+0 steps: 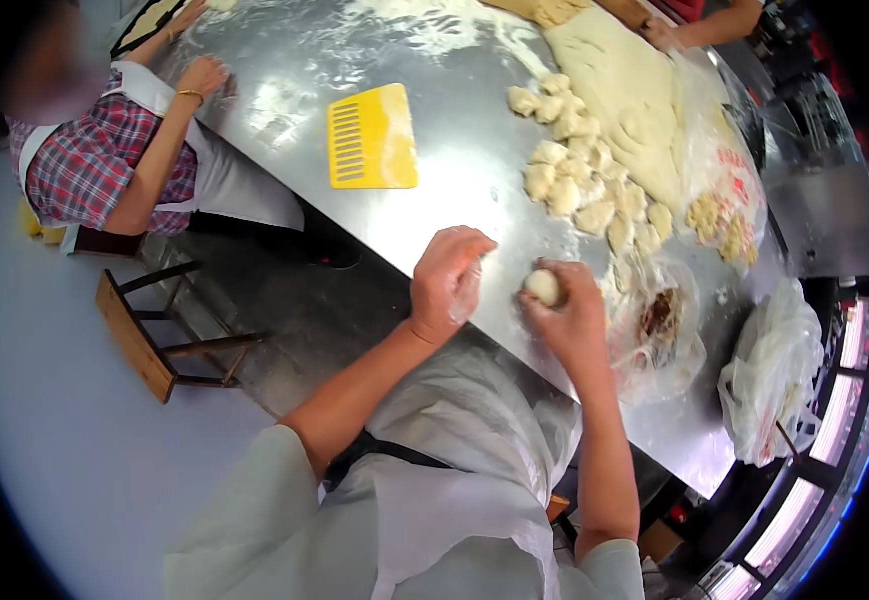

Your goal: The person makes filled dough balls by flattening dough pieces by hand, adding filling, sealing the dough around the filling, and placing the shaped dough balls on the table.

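My right hand point(574, 308) is closed around a small round dough ball point(544, 288) just above the steel table. To its left, my left hand point(450, 280) is raised at the table's edge, its fingers bent and loosely cupped with nothing seen in them. Flour whitens its palm. Beyond my right hand lie several small dough pieces point(580, 165) in a floury heap. Close by on the right is a plastic bag point(690, 345) with a dark reddish-brown filling point(661, 312).
A yellow slotted scraper point(373, 137) lies on the steel table point(465, 120). A large dough sheet point(620, 100) spreads at the back right. White plastic bags point(775, 370) sit at the right edge. Co-workers stand at left and far right; a wooden stool point(140, 335) is on the floor.
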`<move>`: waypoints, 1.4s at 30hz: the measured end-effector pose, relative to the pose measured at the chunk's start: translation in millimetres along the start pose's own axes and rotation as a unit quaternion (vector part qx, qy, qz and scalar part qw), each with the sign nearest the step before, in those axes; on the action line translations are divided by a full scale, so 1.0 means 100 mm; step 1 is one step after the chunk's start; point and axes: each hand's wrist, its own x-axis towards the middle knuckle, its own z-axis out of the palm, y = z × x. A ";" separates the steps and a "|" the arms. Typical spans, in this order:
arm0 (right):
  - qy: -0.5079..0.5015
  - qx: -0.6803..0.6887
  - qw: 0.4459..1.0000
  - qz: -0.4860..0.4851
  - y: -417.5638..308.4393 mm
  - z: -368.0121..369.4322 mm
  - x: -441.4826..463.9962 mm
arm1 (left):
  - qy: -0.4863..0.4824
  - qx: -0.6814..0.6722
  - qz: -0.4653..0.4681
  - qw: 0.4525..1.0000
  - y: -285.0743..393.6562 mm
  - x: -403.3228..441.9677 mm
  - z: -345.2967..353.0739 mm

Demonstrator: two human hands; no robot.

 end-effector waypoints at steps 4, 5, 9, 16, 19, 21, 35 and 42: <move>0.025 0.038 0.999 0.002 -0.32 -0.03 0.64 | -0.012 0.028 0.023 0.999 0.00 0.03 0.00; 0.034 0.043 0.998 -0.029 -0.39 0.03 0.88 | -0.010 0.026 0.019 0.999 -0.01 0.04 0.01; 0.073 0.023 0.989 -0.126 -0.58 0.42 1.83 | -0.012 0.039 0.021 0.999 -0.03 0.04 0.01; 0.075 -0.055 0.978 -0.187 -0.41 0.85 2.45 | -0.030 0.056 0.010 0.998 0.04 0.16 -0.01; 0.027 0.014 0.996 -0.081 -0.51 0.40 2.08 | -0.031 0.067 0.011 0.997 0.05 0.22 -0.05; -0.011 0.112 0.994 -0.005 -0.42 0.03 1.65 | -0.037 0.061 0.036 0.997 -0.03 0.21 0.02; 0.303 -0.148 0.905 0.258 0.54 -0.76 -1.56 | -0.299 -0.173 -0.062 0.937 0.72 0.33 1.21; 0.335 -0.115 0.905 0.237 0.83 -0.84 -1.49 | -0.398 0.003 0.018 0.917 1.08 0.38 1.93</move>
